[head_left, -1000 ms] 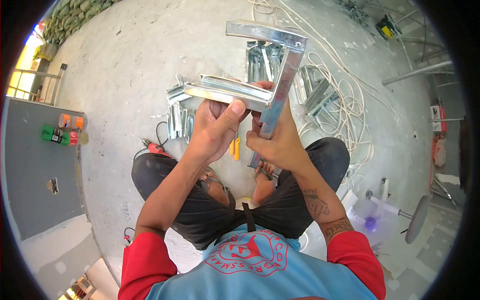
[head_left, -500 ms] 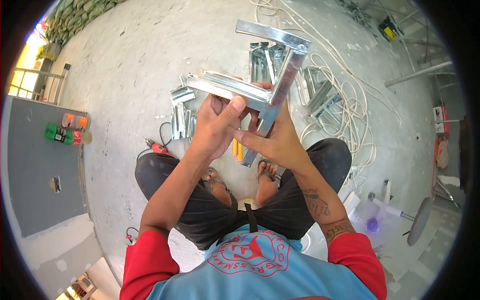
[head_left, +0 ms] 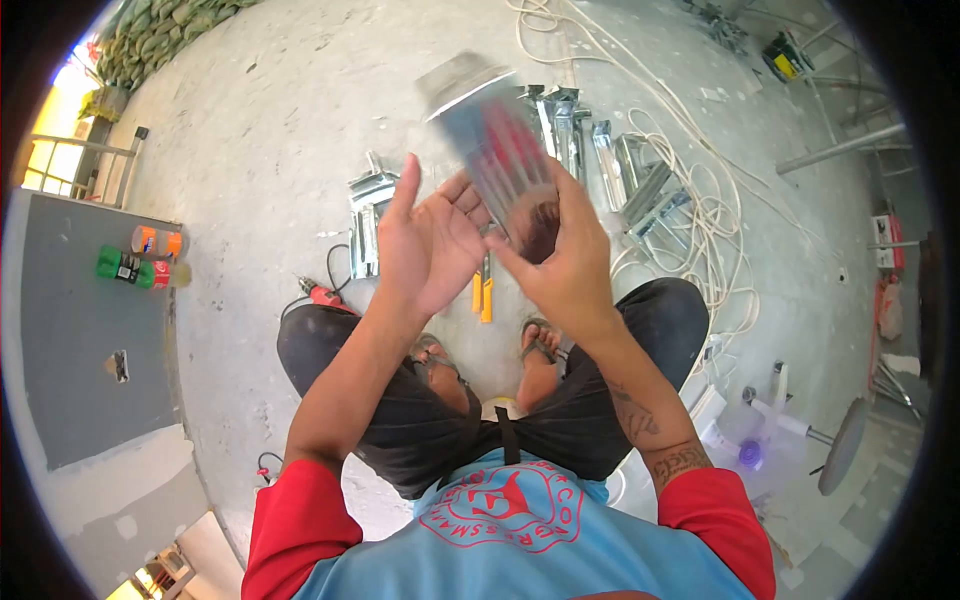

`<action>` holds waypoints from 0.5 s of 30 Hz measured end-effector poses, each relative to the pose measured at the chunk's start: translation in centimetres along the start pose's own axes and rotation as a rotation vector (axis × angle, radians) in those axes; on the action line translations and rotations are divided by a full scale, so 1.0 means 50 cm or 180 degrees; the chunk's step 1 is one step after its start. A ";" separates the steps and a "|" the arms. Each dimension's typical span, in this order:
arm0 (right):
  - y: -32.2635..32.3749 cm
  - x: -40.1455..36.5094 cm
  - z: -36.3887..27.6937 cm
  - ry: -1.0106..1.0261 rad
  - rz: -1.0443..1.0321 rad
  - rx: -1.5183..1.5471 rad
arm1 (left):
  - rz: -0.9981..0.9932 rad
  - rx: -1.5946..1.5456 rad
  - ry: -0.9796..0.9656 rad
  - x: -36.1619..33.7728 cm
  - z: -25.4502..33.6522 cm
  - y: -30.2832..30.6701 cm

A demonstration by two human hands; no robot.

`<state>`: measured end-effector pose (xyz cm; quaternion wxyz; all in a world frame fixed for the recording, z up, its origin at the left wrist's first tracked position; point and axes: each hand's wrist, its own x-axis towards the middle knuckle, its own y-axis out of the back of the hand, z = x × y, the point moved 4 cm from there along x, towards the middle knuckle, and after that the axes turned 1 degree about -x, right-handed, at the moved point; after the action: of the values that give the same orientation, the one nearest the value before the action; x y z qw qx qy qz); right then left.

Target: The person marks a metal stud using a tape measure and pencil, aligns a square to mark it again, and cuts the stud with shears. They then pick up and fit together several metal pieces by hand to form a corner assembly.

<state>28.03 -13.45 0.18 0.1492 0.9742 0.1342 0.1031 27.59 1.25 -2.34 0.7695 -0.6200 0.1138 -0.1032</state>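
Note:
A shiny galvanized metal channel bracket (head_left: 490, 130), blurred by motion, is held up in front of me. My right hand (head_left: 570, 262) grips its lower end, thumb on the near side and fingers round the far edge. Beside it, my left hand (head_left: 432, 245) is open with the palm turned up and the thumb raised; its fingertips come close to the bracket's left edge. Beneath the hands, a tool with yellow handles (head_left: 486, 300) lies on the floor between my feet.
Similar metal pieces lie in piles to the left (head_left: 366, 235) and beyond the bracket (head_left: 570, 135). Loops of white cable (head_left: 735, 240) spread on the right. A red power drill (head_left: 322, 294) rests by my left knee. Bottles (head_left: 130, 268) stand out at far left.
The left hand has let go of the bracket and opened. In the right hand the bracket has turned, its upper end swinging left, so its broad face shows.

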 end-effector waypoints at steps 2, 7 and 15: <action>0.013 0.005 0.004 0.0474 0.0238 -0.0986 | 0.0502 -0.0002 -0.0245 -0.008 0.012 0.029; 0.025 0.000 -0.023 0.1915 0.0607 -0.1953 | -0.0462 -0.0906 0.0115 -0.012 0.033 0.043; 0.052 -0.008 -0.042 0.2631 0.0459 -0.1778 | -0.0366 -0.0320 0.0772 -0.015 0.057 0.019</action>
<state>27.74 -15.42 2.90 0.3312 0.7816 0.0817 0.5223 27.77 4.35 -2.66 0.7108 -0.6462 0.1753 -0.2154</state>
